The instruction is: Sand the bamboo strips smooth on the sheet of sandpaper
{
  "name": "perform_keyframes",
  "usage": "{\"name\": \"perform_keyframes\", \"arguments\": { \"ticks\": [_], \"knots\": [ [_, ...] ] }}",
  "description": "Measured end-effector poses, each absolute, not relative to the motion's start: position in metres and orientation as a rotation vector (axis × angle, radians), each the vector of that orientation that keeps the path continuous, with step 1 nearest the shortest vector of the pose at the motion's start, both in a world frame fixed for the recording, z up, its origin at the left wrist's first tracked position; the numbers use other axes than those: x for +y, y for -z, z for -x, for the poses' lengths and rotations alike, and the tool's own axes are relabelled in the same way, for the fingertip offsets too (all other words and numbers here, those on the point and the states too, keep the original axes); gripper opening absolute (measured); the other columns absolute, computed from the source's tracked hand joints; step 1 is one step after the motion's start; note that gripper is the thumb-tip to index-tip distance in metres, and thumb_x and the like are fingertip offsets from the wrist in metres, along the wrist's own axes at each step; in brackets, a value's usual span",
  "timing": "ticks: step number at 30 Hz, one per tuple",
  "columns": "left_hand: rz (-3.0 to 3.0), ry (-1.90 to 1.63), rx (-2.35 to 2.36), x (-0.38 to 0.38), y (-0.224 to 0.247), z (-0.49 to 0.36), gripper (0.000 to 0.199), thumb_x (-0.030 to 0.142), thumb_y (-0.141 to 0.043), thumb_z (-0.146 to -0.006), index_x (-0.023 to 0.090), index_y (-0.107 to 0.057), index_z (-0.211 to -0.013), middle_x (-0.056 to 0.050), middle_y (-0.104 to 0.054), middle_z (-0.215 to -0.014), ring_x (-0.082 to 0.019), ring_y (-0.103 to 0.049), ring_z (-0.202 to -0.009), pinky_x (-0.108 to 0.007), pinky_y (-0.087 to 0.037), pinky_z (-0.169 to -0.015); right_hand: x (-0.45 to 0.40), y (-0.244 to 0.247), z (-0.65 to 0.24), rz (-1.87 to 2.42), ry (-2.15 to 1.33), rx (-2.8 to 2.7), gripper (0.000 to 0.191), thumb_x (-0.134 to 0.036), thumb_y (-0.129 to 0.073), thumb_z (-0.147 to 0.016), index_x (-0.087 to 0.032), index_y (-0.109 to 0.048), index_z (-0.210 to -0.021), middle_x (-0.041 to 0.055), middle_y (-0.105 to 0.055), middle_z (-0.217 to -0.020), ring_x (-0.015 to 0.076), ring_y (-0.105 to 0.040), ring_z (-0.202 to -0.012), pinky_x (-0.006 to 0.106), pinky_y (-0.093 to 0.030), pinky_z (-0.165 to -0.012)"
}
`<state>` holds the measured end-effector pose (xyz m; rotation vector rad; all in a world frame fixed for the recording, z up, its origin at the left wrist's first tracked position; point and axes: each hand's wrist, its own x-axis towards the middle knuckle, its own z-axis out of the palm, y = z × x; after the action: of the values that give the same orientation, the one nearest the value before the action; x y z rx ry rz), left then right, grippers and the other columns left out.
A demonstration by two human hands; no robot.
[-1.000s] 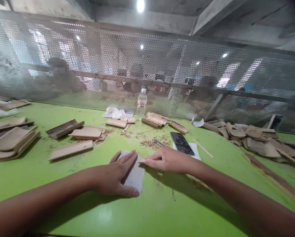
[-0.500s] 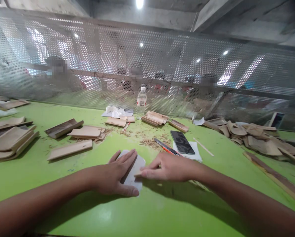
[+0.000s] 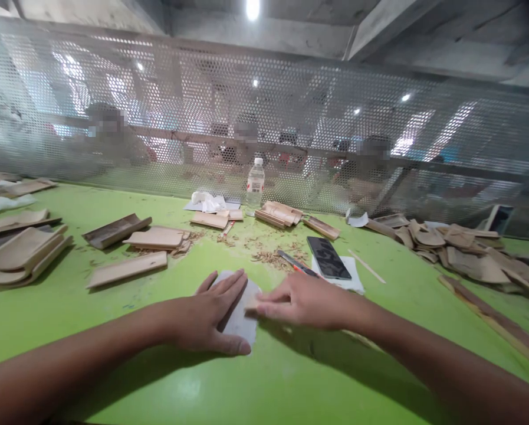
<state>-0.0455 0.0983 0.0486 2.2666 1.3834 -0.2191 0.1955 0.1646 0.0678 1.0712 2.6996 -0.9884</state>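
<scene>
My left hand (image 3: 211, 316) lies spread over a pale grey sheet (image 3: 240, 324) on the green table (image 3: 158, 383), with the fingertips near its top and the thumb at its lower edge. From the right, my right hand (image 3: 297, 300) pinches a small light wooden piece (image 3: 252, 304) between thumb and fingers. That piece is over the sheet's right side and slightly blurred. Just behind my right hand is a cutter knife (image 3: 296, 262), its orange handle partly hidden.
A phone (image 3: 329, 258) rests on white paper (image 3: 356, 275). Wood shavings (image 3: 273, 257) lie behind the hands. Bamboo pieces (image 3: 129, 268) are at left, a pile (image 3: 467, 248) at right. A bottle (image 3: 255, 184) stands before a perforated screen (image 3: 180, 106), with people behind it.
The wooden piece in my right hand has turned and shows a broader face. My right hand has shifted very slightly to the right. My left hand stays on the sheet.
</scene>
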Motion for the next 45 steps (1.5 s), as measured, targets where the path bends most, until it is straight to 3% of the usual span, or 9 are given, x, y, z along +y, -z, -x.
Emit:
{"name": "perform_keyframes", "arguments": {
  "ticks": [7, 12, 17, 22, 25, 27, 32, 37, 45],
  "knots": [
    [-2.296, 0.209, 1.381, 0.0988, -0.0472, 0.0456, 0.118, 0.086, -0.048, -0.088, 0.013, 0.002, -0.166, -0.013, 0.007, -0.169, -0.044, 0.004, -0.154, -0.056, -0.015, -0.124, 0.1633, -0.0688, -0.1932, -1.208, 0.949, 2.686, 0.062, -0.070, -0.052, -0.095, -0.023, -0.079, -0.123, 0.0095, -0.080, -0.092, 0.0163, -0.059, -0.062, 0.026, -0.039, -0.056],
    [-2.291, 0.240, 1.382, 0.0984, -0.0488, 0.0443, 0.122, 0.084, -0.050, -0.089, 0.005, 0.004, -0.165, -0.016, 0.008, -0.168, -0.043, 0.009, -0.153, -0.054, -0.009, -0.125, 0.1637, -0.0675, -0.1951, -0.863, 1.116, 2.635, 0.057, -0.069, -0.055, -0.093, -0.025, -0.081, -0.118, 0.0045, -0.079, -0.089, 0.0148, -0.060, -0.065, 0.023, -0.040, -0.059],
    [-2.274, 0.230, 1.376, 0.0986, -0.0496, 0.0444, 0.118, 0.082, -0.051, -0.090, 0.010, 0.005, -0.165, -0.012, 0.012, -0.168, -0.043, 0.007, -0.153, -0.054, -0.011, -0.125, 0.1693, -0.0656, -0.1969, -1.095, 1.030, 2.685, 0.060, -0.070, -0.050, -0.095, -0.025, -0.080, -0.122, 0.0070, -0.080, -0.097, 0.0161, -0.061, -0.066, 0.025, -0.041, -0.059],
    [-2.283, 0.224, 1.370, 0.0998, -0.0457, 0.0457, 0.123, 0.085, -0.050, -0.089, 0.006, 0.007, -0.164, -0.016, 0.011, -0.167, -0.042, 0.011, -0.153, -0.055, -0.009, -0.125, 0.1660, -0.0673, -0.1971, -0.842, 1.128, 2.618, 0.058, -0.071, -0.056, -0.092, -0.026, -0.080, -0.120, 0.0042, -0.081, -0.093, 0.0180, -0.066, -0.073, 0.024, -0.044, -0.062],
    [-2.289, 0.202, 1.362, 0.0999, -0.0445, 0.0459, 0.119, 0.085, -0.049, -0.089, 0.011, 0.005, -0.166, -0.013, 0.011, -0.168, -0.043, 0.010, -0.153, -0.057, -0.011, -0.124, 0.1676, -0.0674, -0.1974, -1.045, 1.030, 2.666, 0.060, -0.070, -0.053, -0.094, -0.025, -0.079, -0.123, 0.0058, -0.081, -0.092, 0.0195, -0.067, -0.073, 0.026, -0.045, -0.063],
    [-2.286, 0.200, 1.363, 0.0997, -0.0446, 0.0459, 0.119, 0.085, -0.050, -0.089, 0.012, 0.004, -0.166, -0.013, 0.011, -0.168, -0.043, 0.009, -0.153, -0.056, -0.011, -0.124, 0.1671, -0.0673, -0.1972, -1.124, 0.973, 2.697, 0.061, -0.070, -0.053, -0.094, -0.024, -0.077, -0.128, 0.0078, -0.082, -0.098, 0.0205, -0.068, -0.073, 0.027, -0.045, -0.063],
    [-2.292, 0.215, 1.361, 0.0995, -0.0450, 0.0460, 0.121, 0.086, -0.048, -0.089, 0.010, 0.007, -0.165, -0.015, 0.011, -0.167, -0.042, 0.011, -0.153, -0.055, -0.008, -0.125, 0.1623, -0.0684, -0.1960, -0.830, 1.120, 2.635, 0.052, -0.064, -0.057, -0.094, -0.029, -0.077, -0.127, 0.0049, -0.078, -0.123, 0.0219, -0.071, -0.089, 0.027, -0.048, -0.072],
    [-2.296, 0.219, 1.352, 0.0999, -0.0444, 0.0461, 0.118, 0.084, -0.047, -0.091, 0.010, 0.005, -0.165, -0.015, 0.012, -0.167, -0.041, 0.012, -0.153, -0.058, -0.008, -0.124, 0.1672, -0.0654, -0.1968, -0.850, 1.125, 2.646, 0.054, -0.066, -0.056, -0.094, -0.028, -0.078, -0.126, 0.0042, -0.082, -0.098, 0.0188, -0.068, -0.078, 0.025, -0.048, -0.069],
    [-2.306, 0.225, 1.343, 0.1003, -0.0441, 0.0459, 0.118, 0.084, -0.047, -0.091, 0.007, 0.002, -0.165, -0.016, 0.010, -0.167, -0.040, 0.011, -0.153, -0.055, -0.003, -0.125, 0.1700, -0.0613, -0.1971, -0.826, 1.136, 2.643, 0.055, -0.066, -0.055, -0.095, -0.026, -0.078, -0.124, 0.0042, -0.080, -0.091, 0.0163, -0.064, -0.072, 0.024, -0.046, -0.066]
  ]
}}
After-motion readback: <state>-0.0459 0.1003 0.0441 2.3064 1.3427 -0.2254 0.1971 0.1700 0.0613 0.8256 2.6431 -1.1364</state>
